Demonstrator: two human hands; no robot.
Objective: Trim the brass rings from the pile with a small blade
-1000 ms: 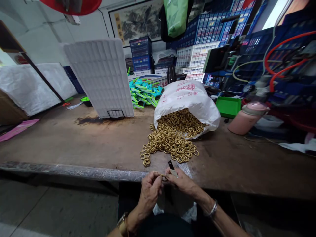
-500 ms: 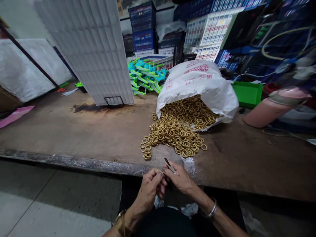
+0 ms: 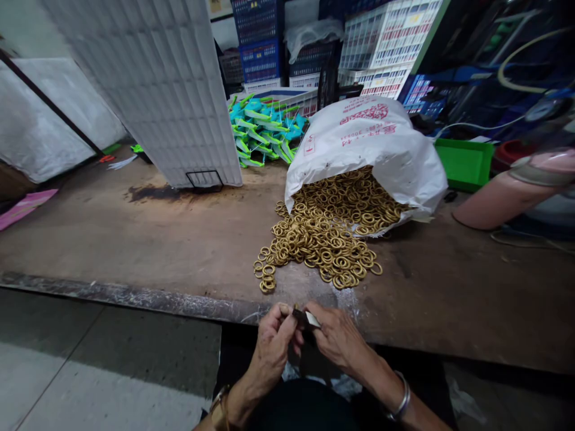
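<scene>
My left hand [image 3: 274, 341] is closed at the table's front edge, its thumb and fingers pinching a small gold ring [image 3: 296, 306] that is mostly hidden. Close against it, my right hand [image 3: 336, 335] grips a small knife [image 3: 311, 318] with a dark end and a pale part; the dark end lies at the left fingertips. Beyond both hands, a heap of gold rings [image 3: 318, 245] spills over the wooden table [image 3: 179, 245] from the open mouth of a white sack [image 3: 359, 131] with red print.
A tall white ribbed panel [image 3: 166, 90] stands at the back left. Green and turquoise parts [image 3: 265, 131] lie behind the sack. Right of it are a green tray [image 3: 465, 163] and a pink bottle [image 3: 503, 194]. Blue crates [image 3: 260, 60] are stacked behind; pink material [image 3: 27, 206] lies far left.
The knife has turned from pointing up and away to lying across toward my left fingertips. My right hand has rotated with it. The view has shifted slightly.
</scene>
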